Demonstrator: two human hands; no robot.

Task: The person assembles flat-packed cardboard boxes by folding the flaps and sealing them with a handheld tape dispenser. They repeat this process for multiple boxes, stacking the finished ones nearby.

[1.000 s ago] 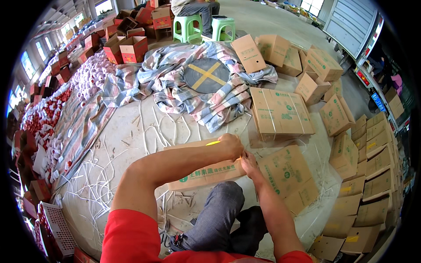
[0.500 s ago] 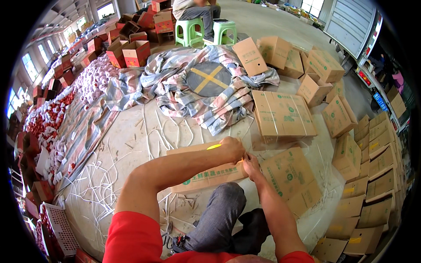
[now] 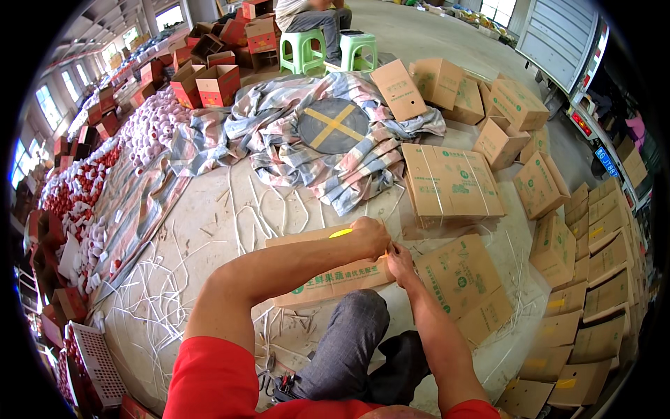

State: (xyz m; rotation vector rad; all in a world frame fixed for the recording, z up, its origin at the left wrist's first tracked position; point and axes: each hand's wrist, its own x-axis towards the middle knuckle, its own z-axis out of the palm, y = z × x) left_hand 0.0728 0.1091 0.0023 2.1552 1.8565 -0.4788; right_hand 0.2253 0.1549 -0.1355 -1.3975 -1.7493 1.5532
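Note:
A brown cardboard box (image 3: 328,288) with green print lies on the floor in front of my knees. My left hand (image 3: 370,237) is closed above its right end, round what looks like a roll of yellow tape (image 3: 340,233); only its bright yellow edge shows past the knuckles. Just to the right, my right hand (image 3: 400,265) is closed in a pinch at the box's end, nearly touching the left one. A small orange-yellow bit shows between the two hands. The right fingertips are partly hidden, so what they pinch is unclear. My left forearm covers part of the box.
A flattened carton (image 3: 464,283) lies to the right, beyond it a strapped carton stack (image 3: 453,183). Open boxes line the right side (image 3: 541,185). White straps (image 3: 157,300) litter the floor. Ahead are a crumpled striped tarp (image 3: 265,112) and a person on a green stool (image 3: 302,52).

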